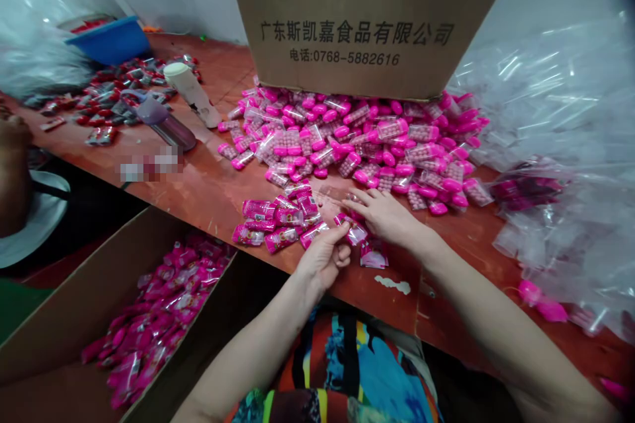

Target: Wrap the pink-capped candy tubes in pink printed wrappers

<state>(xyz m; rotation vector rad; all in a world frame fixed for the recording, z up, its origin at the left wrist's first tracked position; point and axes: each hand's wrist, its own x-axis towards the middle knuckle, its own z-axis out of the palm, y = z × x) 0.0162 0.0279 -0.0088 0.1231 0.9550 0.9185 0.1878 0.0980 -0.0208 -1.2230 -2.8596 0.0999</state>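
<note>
My left hand [325, 258] is closed, thumb and fingers pinching the edge of a small pink printed candy packet [355, 232] with a clear window. My right hand [384, 215] curls in from the other side, its fingertips on what looks like a clear, pink-capped candy tube, mostly hidden behind them. Left of my hands lies a group of filled pink packets [280, 218]. Just below my right hand a flat pink packet [373, 254] rests on the table. Beyond the hands spreads a big heap of candy tubes [342, 135] with pink beads inside.
A cardboard carton [357, 59] stands behind the heap. Below the table edge at left, an open box [54, 301] holds many pink packets. A purple bottle [166, 122], a pale cup [191, 92] and a blue basin [112, 43] stand left. Clear plastic bags [560, 106] fill the right.
</note>
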